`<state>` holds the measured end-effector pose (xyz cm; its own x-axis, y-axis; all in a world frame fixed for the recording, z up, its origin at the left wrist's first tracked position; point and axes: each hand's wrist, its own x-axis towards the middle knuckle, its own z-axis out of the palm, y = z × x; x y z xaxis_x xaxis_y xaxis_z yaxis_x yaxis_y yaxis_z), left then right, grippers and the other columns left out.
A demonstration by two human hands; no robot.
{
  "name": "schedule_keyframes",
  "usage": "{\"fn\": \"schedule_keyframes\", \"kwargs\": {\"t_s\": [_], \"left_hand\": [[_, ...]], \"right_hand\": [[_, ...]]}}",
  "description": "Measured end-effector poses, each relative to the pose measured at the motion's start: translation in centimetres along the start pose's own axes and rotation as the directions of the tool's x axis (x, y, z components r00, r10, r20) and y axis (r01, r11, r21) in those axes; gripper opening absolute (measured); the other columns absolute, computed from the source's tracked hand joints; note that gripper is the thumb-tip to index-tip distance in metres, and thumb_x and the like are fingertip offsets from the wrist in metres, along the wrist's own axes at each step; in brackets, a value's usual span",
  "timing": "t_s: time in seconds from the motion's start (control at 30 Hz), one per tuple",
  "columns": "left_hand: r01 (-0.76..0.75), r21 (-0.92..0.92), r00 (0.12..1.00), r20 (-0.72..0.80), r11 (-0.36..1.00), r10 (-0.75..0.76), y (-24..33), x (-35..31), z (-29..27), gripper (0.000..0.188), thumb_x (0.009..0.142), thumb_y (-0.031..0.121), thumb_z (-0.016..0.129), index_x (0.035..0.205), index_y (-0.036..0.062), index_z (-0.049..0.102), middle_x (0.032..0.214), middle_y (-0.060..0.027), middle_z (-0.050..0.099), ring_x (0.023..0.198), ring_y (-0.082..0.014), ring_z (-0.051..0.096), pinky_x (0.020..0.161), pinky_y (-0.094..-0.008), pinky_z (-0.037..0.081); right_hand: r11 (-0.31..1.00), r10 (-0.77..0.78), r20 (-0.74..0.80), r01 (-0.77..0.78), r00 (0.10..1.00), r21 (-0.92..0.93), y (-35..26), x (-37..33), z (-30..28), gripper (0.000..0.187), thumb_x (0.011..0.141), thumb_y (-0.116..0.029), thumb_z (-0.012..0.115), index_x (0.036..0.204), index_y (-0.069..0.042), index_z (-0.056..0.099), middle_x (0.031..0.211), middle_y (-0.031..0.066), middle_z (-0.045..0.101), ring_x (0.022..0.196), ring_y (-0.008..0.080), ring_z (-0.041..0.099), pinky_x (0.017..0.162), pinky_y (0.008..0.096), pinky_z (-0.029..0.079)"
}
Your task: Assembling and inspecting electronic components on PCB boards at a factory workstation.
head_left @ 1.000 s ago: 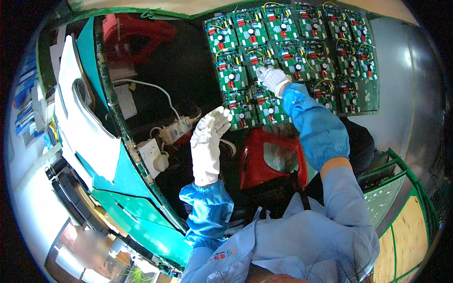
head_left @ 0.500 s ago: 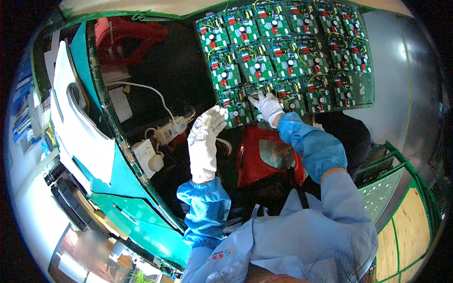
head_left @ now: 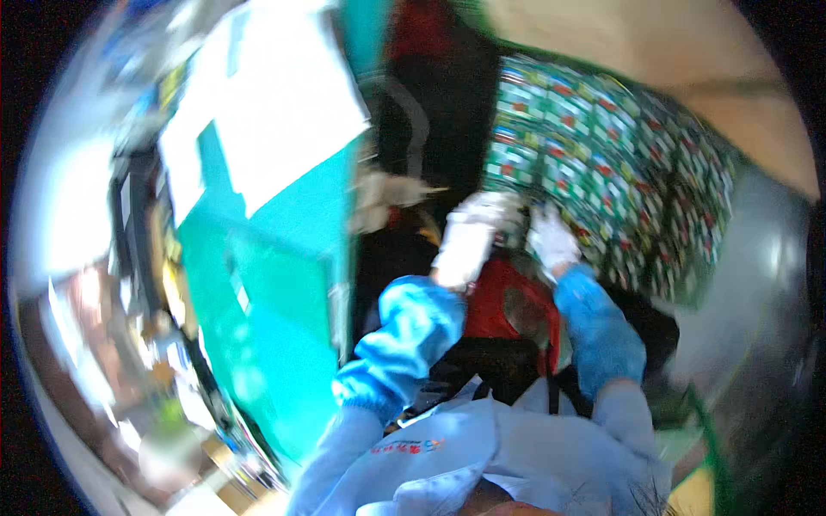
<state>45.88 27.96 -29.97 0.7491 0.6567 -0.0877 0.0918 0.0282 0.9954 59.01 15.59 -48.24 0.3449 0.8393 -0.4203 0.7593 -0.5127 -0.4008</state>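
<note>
Motion blur smears much of the view. My left hand [head_left: 477, 225], in a white glove, is at the lower left end of the rows of green circuit boards [head_left: 602, 146]. Close on its right is my right hand [head_left: 552, 239], gloved in white too. A dark, blurred patch lies between the hands; whether it is a board, and whether either hand grips it, I cannot make out. The fingers of both hands are smeared. Red and white parts dot the boards.
A teal-topped bench [head_left: 275, 284] with white paper sheets [head_left: 267, 103] stands on the left. Beside it are a blurred power strip [head_left: 379, 196] and pale cable. A red stool-like thing [head_left: 499, 301] is below my hands. A grey surface [head_left: 766, 249] lies at right.
The view has swung left, so the boards appear farther right and tilted, with more bench in sight. My hands have come closer together near the lower left boards.
</note>
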Motion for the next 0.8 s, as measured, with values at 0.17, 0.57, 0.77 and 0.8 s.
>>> {"fn": "schedule_keyframes", "kwargs": {"t_s": [0.17,0.57,0.77,0.8], "left_hand": [[0.018,0.092,0.982,-0.187,0.996,0.0,4.4,-11.7,-0.4,0.018,0.079,0.005,0.055,0.094,-0.0009,0.063,0.092,-0.0132,0.064,0.086,-0.0267,0.061,0.079,-0.0329,0.049],[0.019,0.391,0.85,-0.491,0.92,0.191,23.2,-48.9,-9.2,0.037,0.091,0.025,0.049,0.12,0.0031,0.053,0.107,-0.0167,0.058,0.097,-0.0254,0.058,0.085,-0.0364,0.047],[0.7,0.571,0.306,-0.783,0.429,0.542,17.9,-70.1,-24.7,0.05,0.078,0.011,0.057,0.126,0.002,0.047,0.126,-0.0224,0.049,0.118,-0.0364,0.047,0.101,-0.0407,0.037],[0.794,0.512,0.267,-0.778,0.328,0.568,16.7,-74.0,-27.5,0.055,0.077,0.008,0.057,0.129,0.0015,0.043,0.13,-0.0226,0.046,0.122,-0.0358,0.043,0.104,-0.0411,0.034]], "right_hand": [[0.997,0.061,0.035,-0.059,0.998,-0.041,-6.8,-15.5,-0.3,0.061,0.084,-0.029,0.058,0.138,-0.013,0.034,0.129,0.0172,0.048,0.098,0.0343,0.059,0.079,0.0427,0.05],[0.748,0.281,0.306,-0.408,0.909,0.524,-5.2,-38.2,9.9,0.021,0.093,-0.027,0.048,0.093,-0.007,0.054,0.065,0.0039,0.06,0.04,0.0133,0.05,0.034,0.0279,0.037],[0.773,0.287,0.282,-0.395,0.916,0.496,-8.9,-42.0,10.1,0.026,0.096,-0.029,0.043,0.101,-0.006,0.053,0.068,0.0035,0.059,0.041,0.0121,0.049,0.036,0.0273,0.038],[0.762,0.267,0.272,-0.376,0.924,0.527,-9.0,-42.3,10.3,0.025,0.096,-0.029,0.043,0.101,-0.006,0.053,0.069,0.0032,0.06,0.042,0.0119,0.049,0.036,0.0271,0.038]]}}
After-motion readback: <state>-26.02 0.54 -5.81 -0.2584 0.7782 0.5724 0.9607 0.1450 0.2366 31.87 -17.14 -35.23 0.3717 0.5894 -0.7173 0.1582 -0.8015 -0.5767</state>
